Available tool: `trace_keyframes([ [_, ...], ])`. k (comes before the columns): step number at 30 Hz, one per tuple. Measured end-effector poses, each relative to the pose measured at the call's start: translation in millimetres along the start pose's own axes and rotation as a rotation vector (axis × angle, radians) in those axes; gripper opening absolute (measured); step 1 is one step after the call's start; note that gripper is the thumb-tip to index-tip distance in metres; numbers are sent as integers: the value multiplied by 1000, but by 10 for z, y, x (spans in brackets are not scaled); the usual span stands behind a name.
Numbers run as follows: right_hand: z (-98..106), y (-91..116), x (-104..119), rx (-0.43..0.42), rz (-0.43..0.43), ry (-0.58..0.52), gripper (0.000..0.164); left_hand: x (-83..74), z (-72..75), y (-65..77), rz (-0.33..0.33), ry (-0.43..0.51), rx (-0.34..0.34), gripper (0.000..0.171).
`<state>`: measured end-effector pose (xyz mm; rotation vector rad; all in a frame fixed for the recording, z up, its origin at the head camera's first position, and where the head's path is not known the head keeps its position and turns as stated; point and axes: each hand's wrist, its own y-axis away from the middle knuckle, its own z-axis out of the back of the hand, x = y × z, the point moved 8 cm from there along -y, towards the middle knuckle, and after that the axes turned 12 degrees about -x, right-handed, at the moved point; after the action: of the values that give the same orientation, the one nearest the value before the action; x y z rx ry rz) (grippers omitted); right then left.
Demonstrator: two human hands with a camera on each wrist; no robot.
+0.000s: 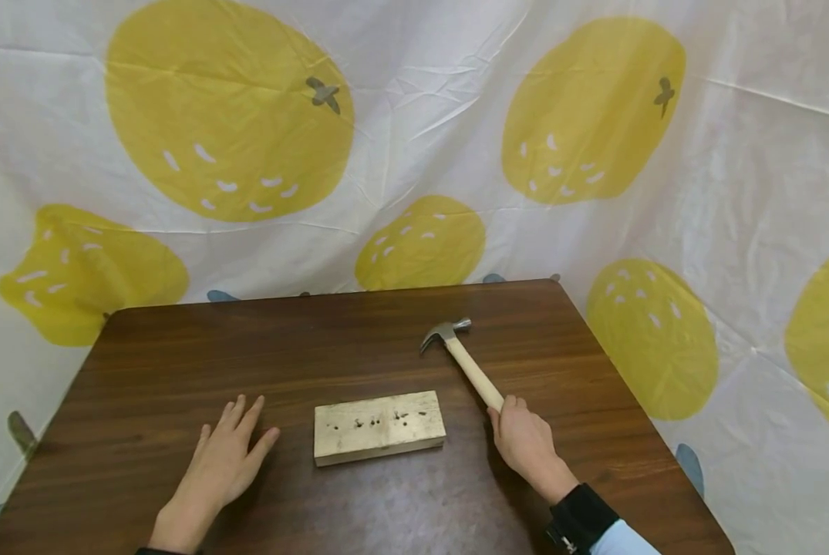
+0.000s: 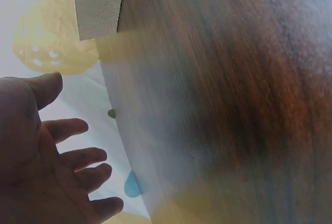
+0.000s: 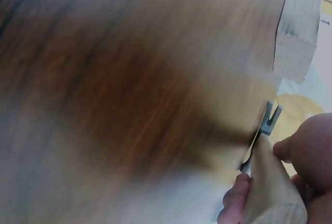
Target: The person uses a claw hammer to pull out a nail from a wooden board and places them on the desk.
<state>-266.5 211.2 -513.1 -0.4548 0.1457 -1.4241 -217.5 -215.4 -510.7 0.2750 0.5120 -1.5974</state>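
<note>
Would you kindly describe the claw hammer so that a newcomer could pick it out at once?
On the dark brown table, find the pale wooden block and, in the head view, look to its right. There the right hand grips the claw hammer by its wooden handle; unlike the block, it has a metal head with a forked claw.

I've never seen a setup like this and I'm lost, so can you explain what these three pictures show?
There's no machine here, just a person's bare left hand and right hand. The wide picture comes from a camera on the head, looking forward and down; each of the other two comes from a camera on one wrist, showing that hand up close. On the brown table lies a pale wooden block with what look like small nails in it. The right hand grips a claw hammer by its handle. The left hand, beside the block, holds nothing.
</note>
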Motion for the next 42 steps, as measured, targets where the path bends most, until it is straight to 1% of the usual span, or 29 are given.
trace_keyframes([
  [4, -12, 8, -51, 27, -32, -58, 29, -9, 1, 4, 2, 5, 2, 73],
  [8, -19, 3, -112, 58, -58, -116, 28, -23, -5, -18, -3, -7, -1, 77],
  [11, -5, -5, -154, 48, -62, -130, 26, -48, -2, -26, -1, -16, -10, 80],
  [15, -6, -14, -209, 33, -72, -133, 25, -84, 18, -27, -6, -18, -42, 76],
  [20, -26, 9, -293, 42, -98, -152, 23, -137, 43, -56, -37, 8, -92, 69],
  [24, -2, 16, -323, 30, -82, -156, 24, -180, 74, -92, -63, 30, -133, 62],
  [30, 87, -26, -273, -22, -44, -180, 23, -271, 144, -154, -103, 53, -216, 55],
  [34, 176, -53, -204, -60, -18, -192, 23, -369, 186, -195, -138, 54, -272, 51],
  [38, 263, -42, -121, -76, 4, -206, 23, -491, 182, -234, -177, 58, -301, 49],
  [42, 338, -16, -21, -84, 28, -226, 22, -624, 169, -267, -222, 94, -336, 48],
])
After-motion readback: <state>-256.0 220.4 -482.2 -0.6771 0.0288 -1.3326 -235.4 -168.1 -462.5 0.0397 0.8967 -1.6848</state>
